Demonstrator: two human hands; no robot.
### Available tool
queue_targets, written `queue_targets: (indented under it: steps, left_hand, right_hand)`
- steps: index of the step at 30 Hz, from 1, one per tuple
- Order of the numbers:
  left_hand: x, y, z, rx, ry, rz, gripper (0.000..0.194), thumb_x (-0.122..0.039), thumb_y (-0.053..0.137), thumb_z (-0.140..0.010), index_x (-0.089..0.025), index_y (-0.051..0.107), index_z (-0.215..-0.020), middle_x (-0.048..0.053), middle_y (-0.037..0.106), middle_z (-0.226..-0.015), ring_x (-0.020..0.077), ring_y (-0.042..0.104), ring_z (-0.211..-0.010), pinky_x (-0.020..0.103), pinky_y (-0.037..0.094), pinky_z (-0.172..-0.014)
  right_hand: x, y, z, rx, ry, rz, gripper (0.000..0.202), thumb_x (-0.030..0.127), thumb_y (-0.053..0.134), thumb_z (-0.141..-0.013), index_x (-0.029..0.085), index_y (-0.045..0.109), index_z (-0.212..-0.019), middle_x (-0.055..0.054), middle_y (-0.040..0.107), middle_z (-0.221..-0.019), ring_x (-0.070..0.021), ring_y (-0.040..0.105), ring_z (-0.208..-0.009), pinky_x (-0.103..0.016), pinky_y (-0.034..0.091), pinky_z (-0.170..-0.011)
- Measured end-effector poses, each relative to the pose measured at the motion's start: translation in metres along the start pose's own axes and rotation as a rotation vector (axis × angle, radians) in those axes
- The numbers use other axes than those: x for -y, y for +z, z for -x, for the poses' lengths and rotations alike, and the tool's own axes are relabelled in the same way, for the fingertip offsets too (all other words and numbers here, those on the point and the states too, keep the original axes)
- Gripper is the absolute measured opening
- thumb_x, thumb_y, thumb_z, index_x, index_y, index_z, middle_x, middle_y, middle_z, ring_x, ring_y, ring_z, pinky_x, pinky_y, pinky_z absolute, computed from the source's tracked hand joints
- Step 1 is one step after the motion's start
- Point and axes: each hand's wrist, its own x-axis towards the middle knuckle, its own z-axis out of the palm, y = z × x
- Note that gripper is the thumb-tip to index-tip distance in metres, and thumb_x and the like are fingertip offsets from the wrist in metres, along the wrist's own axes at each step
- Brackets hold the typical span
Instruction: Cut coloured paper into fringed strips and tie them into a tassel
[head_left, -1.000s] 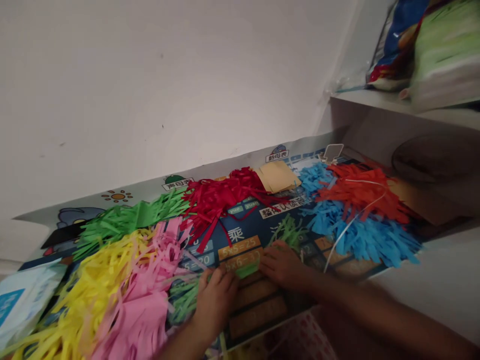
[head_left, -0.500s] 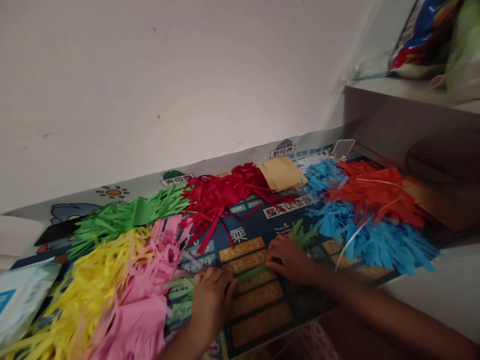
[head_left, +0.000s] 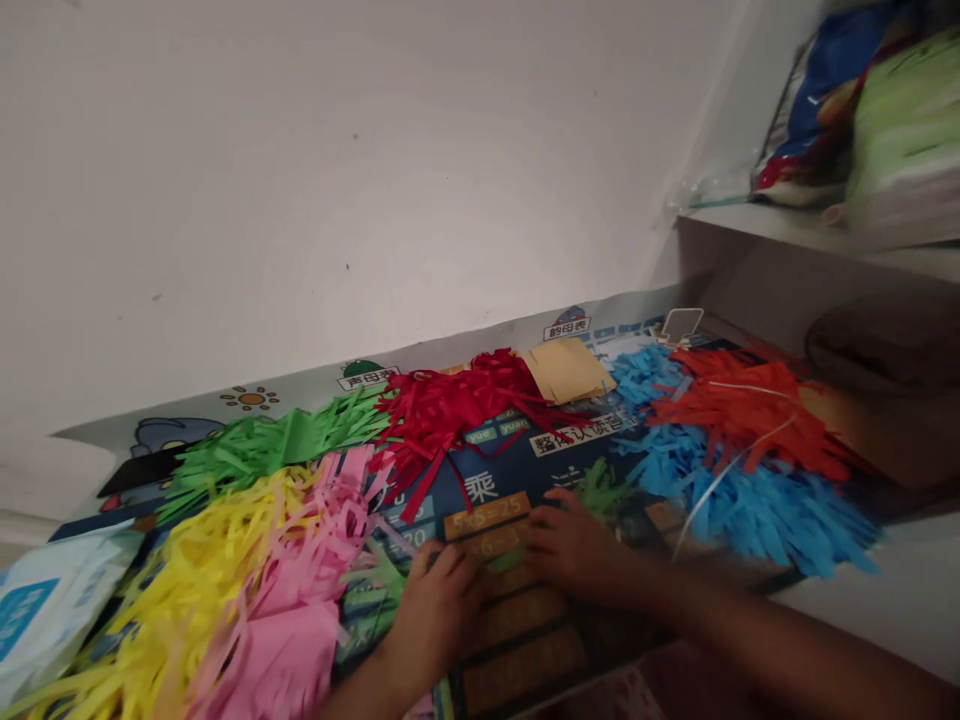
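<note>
A light green fringed paper piece runs beneath both hands, narrowed to a thin strip (head_left: 508, 560) between them. My left hand (head_left: 439, 610) is curled over its left part, and loose green fringe spreads out beyond that hand. Over the right part my right hand (head_left: 566, 550) bends its fingers, with a green tuft (head_left: 600, 490) sticking out past it. Both hands rest low on the printed mat (head_left: 517, 635). Motion and shade blur the fingertips. Pink fringed paper (head_left: 300, 610) lies just left of my left hand.
Yellow (head_left: 195, 590), green (head_left: 277, 445) and red (head_left: 457, 400) fringed paper lie left and behind. Tan paper squares (head_left: 568, 370) sit at the back. Orange fringe (head_left: 750, 405) with a white cord lies over blue fringe (head_left: 780, 510) at right. A white packet (head_left: 67, 600) is far left.
The camera view has tilted, so the table appears lower. Both hands stay on the green paper, with their fingers slightly shifted along the strip.
</note>
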Motion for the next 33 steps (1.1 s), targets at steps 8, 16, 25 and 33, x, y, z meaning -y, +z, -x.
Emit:
queue_targets:
  steps: [8, 16, 25, 33]
  left_hand:
    - [-0.008, 0.005, -0.011, 0.002, -0.038, -0.103, 0.008, -0.02, 0.066, -0.086, -0.022, 0.062, -0.079, -0.002, 0.061, -0.074, 0.0191, 0.048, -0.083, 0.04, 0.029, -0.085]
    - [-0.007, 0.009, 0.009, -0.08, -0.111, 0.004, 0.009, -0.015, 0.064, -0.086, -0.023, 0.067, -0.083, 0.0, 0.066, -0.078, 0.0186, 0.052, -0.082, 0.036, 0.032, -0.081]
    - [-0.001, 0.005, 0.01, -0.125, -0.292, 0.374, 0.016, -0.023, 0.057, -0.091, -0.024, 0.07, -0.082, 0.001, 0.068, -0.078, 0.0195, 0.057, -0.078, 0.035, 0.034, -0.073]
    - [-0.003, 0.001, -0.01, 0.139, -0.422, 0.169, 0.01, -0.019, 0.062, -0.084, -0.02, 0.066, -0.075, 0.003, 0.067, -0.077, 0.0228, 0.059, -0.079, 0.038, 0.033, -0.073]
  right_hand:
    - [0.006, 0.002, -0.015, 0.008, 0.084, 0.045, 0.011, 0.021, 0.057, -0.09, 0.02, 0.064, -0.082, -0.001, 0.066, -0.084, -0.0194, 0.051, -0.09, -0.043, 0.029, -0.089]
    - [0.011, 0.015, 0.0, -0.055, 0.074, -0.003, 0.007, 0.021, 0.058, -0.092, 0.022, 0.065, -0.09, 0.001, 0.068, -0.087, -0.0189, 0.052, -0.092, -0.04, 0.029, -0.086]
    - [-0.007, 0.004, 0.012, -0.021, 0.386, -0.38, 0.011, 0.027, 0.07, -0.083, 0.022, 0.069, -0.073, 0.0, 0.069, -0.086, -0.0171, 0.055, -0.088, -0.033, 0.032, -0.079]
    - [-0.002, -0.006, -0.009, 0.173, 0.547, -0.281, 0.01, 0.022, 0.067, -0.078, 0.02, 0.063, -0.07, 0.001, 0.064, -0.079, -0.0178, 0.052, -0.084, -0.033, 0.03, -0.075]
